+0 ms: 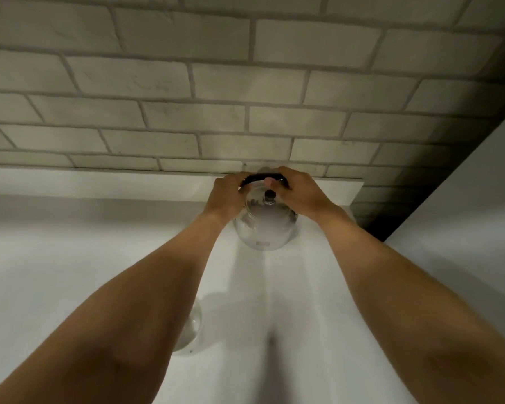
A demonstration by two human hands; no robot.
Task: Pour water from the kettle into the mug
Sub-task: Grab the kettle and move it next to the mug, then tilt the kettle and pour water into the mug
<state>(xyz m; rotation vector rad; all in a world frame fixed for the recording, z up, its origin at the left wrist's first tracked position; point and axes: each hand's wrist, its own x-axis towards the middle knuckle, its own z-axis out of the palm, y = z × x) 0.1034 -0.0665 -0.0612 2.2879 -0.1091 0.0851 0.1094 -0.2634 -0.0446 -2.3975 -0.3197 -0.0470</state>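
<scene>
- Glass kettle (264,225) stands at the back of the white worktop (56,272), by the brick wall.
- Left hand (226,193) and right hand (299,193) both clamped on its black handle (258,178).
- Step: gripping, pre-lift.
- Mug (191,330) near, half hidden under left forearm.
- Next: lift, carry the kettle to the mug, tip gently.

Clear glass kettle (264,225) with black handle (263,178); white brick-pattern wall (216,83).

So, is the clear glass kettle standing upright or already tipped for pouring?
Upright: the clear glass kettle rests on the white counter, its lid knob pointing up, and nothing is pouring from it.
</scene>
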